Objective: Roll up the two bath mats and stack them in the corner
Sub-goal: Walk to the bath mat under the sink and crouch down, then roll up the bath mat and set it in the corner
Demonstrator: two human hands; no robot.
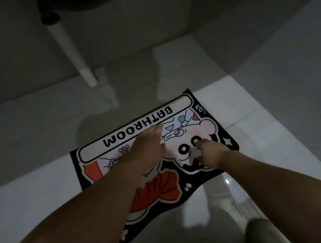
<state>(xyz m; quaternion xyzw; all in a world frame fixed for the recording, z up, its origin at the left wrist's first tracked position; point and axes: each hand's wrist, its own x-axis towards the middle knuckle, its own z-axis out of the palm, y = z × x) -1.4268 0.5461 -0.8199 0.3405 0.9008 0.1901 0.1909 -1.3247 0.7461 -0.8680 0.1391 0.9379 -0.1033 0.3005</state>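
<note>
One bath mat [136,128] lies flat on the pale tiled floor, black-edged with a cartoon print and the word BATHROOM upside down to me. My left hand [148,147] reaches over the middle of the mat, fingers together and extended, palm down; I cannot tell if it touches. My right hand [208,152] hovers over the mat's right part, fingers curled around a small pale scrap. No second mat is in view.
A white pipe [70,49] runs down the grey wall to the floor at the back left. A dark fixture [51,15] hangs above it. A grey rounded object [258,232] sits at the bottom right. The room is dim.
</note>
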